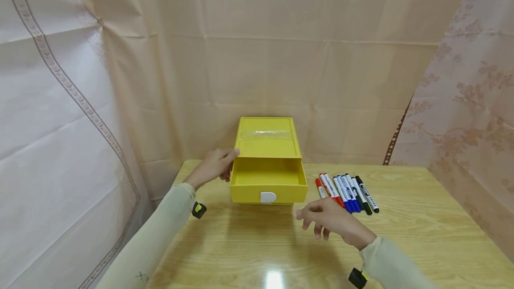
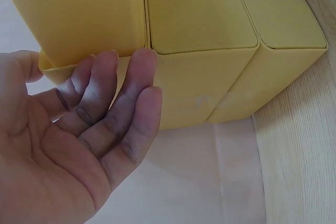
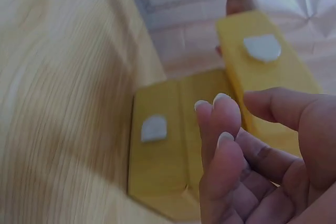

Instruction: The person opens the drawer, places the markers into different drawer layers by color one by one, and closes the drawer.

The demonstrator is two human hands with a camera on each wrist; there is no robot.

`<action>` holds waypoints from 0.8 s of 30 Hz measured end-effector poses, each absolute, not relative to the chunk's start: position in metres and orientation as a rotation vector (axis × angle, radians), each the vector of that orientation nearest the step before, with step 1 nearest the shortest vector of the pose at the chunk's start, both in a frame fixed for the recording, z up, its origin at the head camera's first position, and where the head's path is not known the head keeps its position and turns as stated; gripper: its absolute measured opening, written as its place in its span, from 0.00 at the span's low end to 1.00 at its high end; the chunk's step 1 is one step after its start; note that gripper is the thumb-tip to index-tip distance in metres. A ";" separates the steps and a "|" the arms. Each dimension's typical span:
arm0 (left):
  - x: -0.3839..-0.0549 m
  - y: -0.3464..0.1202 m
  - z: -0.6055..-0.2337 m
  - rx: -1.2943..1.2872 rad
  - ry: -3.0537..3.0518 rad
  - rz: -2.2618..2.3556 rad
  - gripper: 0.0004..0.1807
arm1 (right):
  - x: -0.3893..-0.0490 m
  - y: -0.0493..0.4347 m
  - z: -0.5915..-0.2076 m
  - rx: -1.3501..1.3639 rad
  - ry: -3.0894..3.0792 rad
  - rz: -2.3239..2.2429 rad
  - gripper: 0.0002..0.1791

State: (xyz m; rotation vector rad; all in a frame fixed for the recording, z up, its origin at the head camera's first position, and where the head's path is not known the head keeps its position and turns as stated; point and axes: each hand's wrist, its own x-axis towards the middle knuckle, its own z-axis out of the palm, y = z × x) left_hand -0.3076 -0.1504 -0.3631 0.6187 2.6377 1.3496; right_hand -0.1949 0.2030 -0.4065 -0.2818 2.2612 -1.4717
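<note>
A yellow drawer box (image 1: 267, 137) stands toward the back of the table, a strip of clear tape on its top. Its top drawer (image 1: 257, 193) is pulled out, with a white tab handle (image 1: 268, 197) on the front. My left hand (image 1: 213, 164) rests against the box's left side, thumb on the top edge. In the left wrist view, the fingertips (image 2: 142, 66) touch the side near the front edge. My right hand (image 1: 331, 217) hovers at the front right of the drawer, fingers loosely bent, holding nothing. Lower drawers, one with a white tab (image 3: 154, 128), show beneath.
Several markers (image 1: 347, 193) with red, blue and black caps lie side by side on the wooden table (image 1: 433, 217), right of the box. A beige cloth (image 1: 257, 57) hangs behind, and draped cloths flank the table on both sides.
</note>
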 end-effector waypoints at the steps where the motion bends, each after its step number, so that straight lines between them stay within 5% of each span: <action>1: -0.308 -0.151 -0.363 0.620 2.634 1.353 0.30 | -0.196 0.207 -0.409 -0.273 2.277 -1.465 0.19; 24: -0.309 -0.151 -0.366 0.625 2.655 1.343 0.31 | -0.233 0.276 -0.482 0.085 3.038 -0.787 0.15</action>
